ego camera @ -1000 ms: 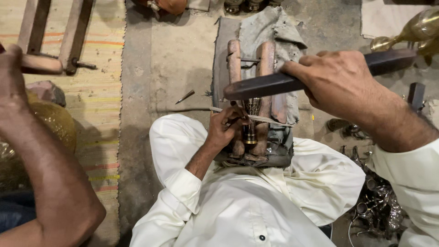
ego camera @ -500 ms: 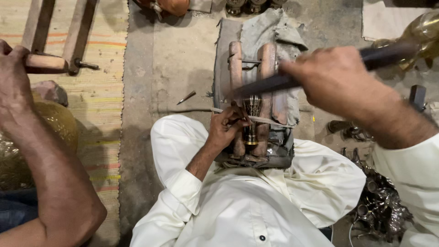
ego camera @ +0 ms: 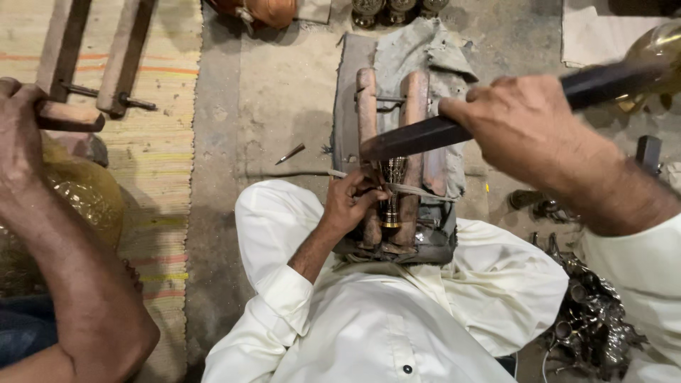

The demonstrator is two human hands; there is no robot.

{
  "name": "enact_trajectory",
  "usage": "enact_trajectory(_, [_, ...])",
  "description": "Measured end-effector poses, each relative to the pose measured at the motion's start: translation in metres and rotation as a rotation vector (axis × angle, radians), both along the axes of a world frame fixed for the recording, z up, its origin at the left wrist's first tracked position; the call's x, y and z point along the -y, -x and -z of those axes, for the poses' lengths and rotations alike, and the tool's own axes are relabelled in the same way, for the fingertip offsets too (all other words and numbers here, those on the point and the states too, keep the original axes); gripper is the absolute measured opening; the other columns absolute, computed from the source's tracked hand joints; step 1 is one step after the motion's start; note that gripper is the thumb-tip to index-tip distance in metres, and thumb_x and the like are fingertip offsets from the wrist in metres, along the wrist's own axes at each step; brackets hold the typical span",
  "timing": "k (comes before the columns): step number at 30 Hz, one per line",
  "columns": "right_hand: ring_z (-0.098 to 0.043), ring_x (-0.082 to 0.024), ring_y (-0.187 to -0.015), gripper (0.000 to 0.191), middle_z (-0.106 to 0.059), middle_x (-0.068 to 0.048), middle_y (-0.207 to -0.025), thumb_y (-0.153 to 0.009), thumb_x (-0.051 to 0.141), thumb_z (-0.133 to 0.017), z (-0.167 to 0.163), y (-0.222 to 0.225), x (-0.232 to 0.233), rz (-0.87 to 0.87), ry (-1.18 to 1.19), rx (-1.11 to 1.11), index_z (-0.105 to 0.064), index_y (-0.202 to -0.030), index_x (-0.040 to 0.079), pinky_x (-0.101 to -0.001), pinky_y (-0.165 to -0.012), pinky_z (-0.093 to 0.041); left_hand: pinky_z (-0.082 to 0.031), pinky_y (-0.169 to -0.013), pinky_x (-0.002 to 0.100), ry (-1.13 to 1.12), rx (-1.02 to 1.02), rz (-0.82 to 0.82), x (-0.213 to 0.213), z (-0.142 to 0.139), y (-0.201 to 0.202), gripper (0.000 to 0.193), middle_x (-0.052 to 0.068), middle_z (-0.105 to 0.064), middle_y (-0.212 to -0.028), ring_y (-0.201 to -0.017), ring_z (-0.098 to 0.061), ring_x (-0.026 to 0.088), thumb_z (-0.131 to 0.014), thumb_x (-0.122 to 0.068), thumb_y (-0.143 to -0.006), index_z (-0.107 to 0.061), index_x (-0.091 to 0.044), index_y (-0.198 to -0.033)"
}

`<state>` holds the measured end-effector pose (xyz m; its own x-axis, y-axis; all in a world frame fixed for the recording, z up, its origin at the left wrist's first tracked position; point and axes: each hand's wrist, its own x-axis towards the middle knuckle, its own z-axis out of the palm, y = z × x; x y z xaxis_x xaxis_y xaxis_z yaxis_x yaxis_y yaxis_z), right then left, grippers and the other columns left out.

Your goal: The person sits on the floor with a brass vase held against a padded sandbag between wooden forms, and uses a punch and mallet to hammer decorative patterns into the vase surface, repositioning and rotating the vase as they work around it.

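Concrete floor (ego camera: 284, 92) fills the view, with a striped woven mat (ego camera: 163, 142) on one side. You sit cross-legged in white clothing, a wooden clamp (ego camera: 367, 106) on a grey cloth (ego camera: 425, 42) in front of your lap.

A small brass stemmed piece (ego camera: 389, 195) stands gripped between the clamp's two bars. Your left hand (ego camera: 351, 202) rests against it, fingers pinched together on a thin pale strip (ego camera: 425, 190) that crosses the clamp. Your right hand (ego camera: 532, 135) is closed in a fist around a dark tapered bar (ego camera: 418, 138), held raised above the brass piece and not touching it.

The work looks to be midway: the piece's upper part shows fine patterning, but how much remains is too small to tell. A heap of small metal parts (ego camera: 596, 319) lies by your right knee. A small pointed tool (ego camera: 291, 152) lies unused on the floor.

As for containers, a large brass vessel (ego camera: 78, 191) sits on the mat under a co-worker's bare arm (ego camera: 71, 284); that person's hand (ego camera: 18, 135) grips a wooden handle (ego camera: 67, 117). Its inside is hidden. A copper-coloured pot (ego camera: 266, 10) and several brass cups (ego camera: 386, 7) line the top edge, contents unseen.
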<state>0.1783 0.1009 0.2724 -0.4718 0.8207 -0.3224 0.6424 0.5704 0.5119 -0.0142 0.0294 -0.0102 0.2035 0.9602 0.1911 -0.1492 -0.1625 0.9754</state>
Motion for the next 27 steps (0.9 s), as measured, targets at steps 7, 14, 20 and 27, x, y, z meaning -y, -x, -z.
enact_trajectory(7, [-0.067,-0.018,-0.060,0.039,-0.071,-0.006,-0.081,-0.097,0.028,-0.070,0.025,-0.021,-0.005,0.192,0.052,-0.477,-0.064,-0.133,0.015,-0.0334,-0.057,-0.055,-0.068,-0.082,0.028,0.017,0.156,-0.127,0.004,0.003,0.000,0.014,0.008,-0.077,-0.102,-0.097,-0.079,0.015,-0.068,0.002,-0.097,-0.061,-0.001,-0.109])
enact_trajectory(14, [-0.075,-0.024,-0.079,0.059,-0.076,-0.010,-0.091,-0.072,0.051,-0.092,0.123,0.020,-0.002,0.383,0.237,-0.961,-0.073,-0.108,0.009,-0.0447,-0.074,-0.061,-0.063,-0.080,0.027,0.219,0.197,-0.226,0.017,0.002,0.025,0.030,0.007,-0.074,-0.097,-0.090,-0.074,0.013,-0.074,0.002,-0.093,-0.062,0.000,-0.120])
enact_trajectory(20, [-0.068,-0.018,-0.072,0.041,-0.076,-0.006,-0.086,-0.073,0.029,-0.091,0.162,0.002,-0.003,0.384,0.380,-1.241,-0.081,-0.109,0.010,-0.0363,-0.067,-0.055,-0.061,-0.084,0.026,0.250,0.179,-0.190,0.032,-0.006,0.049,0.029,0.006,-0.074,-0.098,-0.094,-0.074,0.012,-0.073,0.001,-0.094,-0.062,0.000,-0.122])
enact_trajectory(27, [-0.060,-0.002,-0.072,0.043,-0.073,0.006,-0.091,-0.080,0.015,-0.085,0.179,-0.021,-0.005,0.509,0.815,-1.603,-0.075,-0.122,0.007,-0.0221,-0.061,-0.051,-0.059,-0.079,0.025,0.274,0.140,-0.128,0.028,-0.018,0.048,0.034,0.003,-0.069,-0.099,-0.092,-0.069,0.009,-0.074,0.003,-0.093,-0.064,0.001,-0.125])
